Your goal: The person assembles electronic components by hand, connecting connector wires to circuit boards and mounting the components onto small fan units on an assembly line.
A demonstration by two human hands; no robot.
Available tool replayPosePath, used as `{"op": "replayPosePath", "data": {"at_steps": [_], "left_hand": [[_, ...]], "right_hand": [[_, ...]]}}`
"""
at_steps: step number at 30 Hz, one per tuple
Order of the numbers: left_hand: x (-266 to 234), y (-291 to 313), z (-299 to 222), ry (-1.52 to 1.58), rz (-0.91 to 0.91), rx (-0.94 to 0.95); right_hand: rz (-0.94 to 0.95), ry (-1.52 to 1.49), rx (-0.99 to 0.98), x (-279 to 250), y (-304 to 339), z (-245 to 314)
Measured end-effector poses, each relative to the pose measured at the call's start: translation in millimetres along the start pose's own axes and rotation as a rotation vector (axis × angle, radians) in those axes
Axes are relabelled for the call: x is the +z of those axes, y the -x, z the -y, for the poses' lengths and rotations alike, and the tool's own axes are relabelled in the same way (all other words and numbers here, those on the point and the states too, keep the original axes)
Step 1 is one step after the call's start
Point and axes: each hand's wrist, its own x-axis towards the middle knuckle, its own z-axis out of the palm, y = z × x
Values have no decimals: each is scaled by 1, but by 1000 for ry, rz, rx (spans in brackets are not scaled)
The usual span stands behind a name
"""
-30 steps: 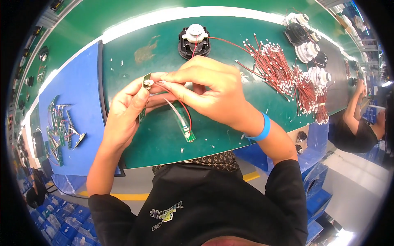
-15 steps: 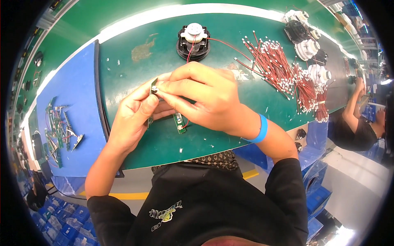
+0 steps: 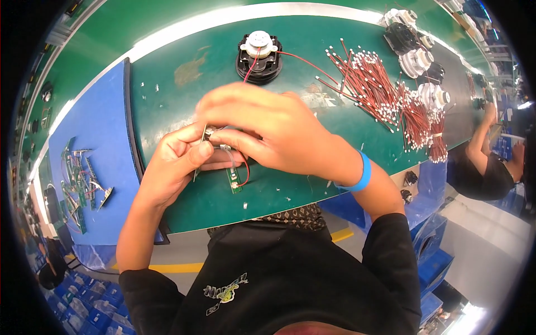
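My left hand (image 3: pixel 176 167) pinches a small metal part with a thin strip (image 3: pixel 202 146) between thumb and fingers. Over it curls my right hand (image 3: pixel 273 131), fingers closed on the same part and on a red wire. From the hands a narrow green circuit board (image 3: pixel 234 181) hangs down on red wire, just above the green table mat (image 3: pixel 167 100). A black and white motor unit (image 3: pixel 258 50) stands behind the hands, its red wires trailing toward them. The spot where the fingers meet the part is mostly hidden.
A heap of red wires with white ends (image 3: pixel 385 92) lies at the right, with more black and white motor units (image 3: pixel 416 47) behind. Several green circuit boards (image 3: pixel 78 184) lie on the blue surface at left. Another person (image 3: pixel 491 162) sits at the far right edge.
Both hands have drawn nearer to me and slightly lower over the mat. The small circuit board now hangs below the fingers instead of being half covered.
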Motion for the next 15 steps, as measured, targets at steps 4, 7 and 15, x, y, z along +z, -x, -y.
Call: {"op": "replayPosePath", "data": {"at_steps": [4, 7, 15], "left_hand": [[3, 0, -1, -18, 15, 0], [5, 0, 0, 21, 10, 13], [7, -1, -2, 45, -13, 46]], "right_hand": [[86, -72, -50, -3, 2, -6], [85, -40, -40, -3, 4, -6], [25, 13, -71, -9, -1, -4]]}}
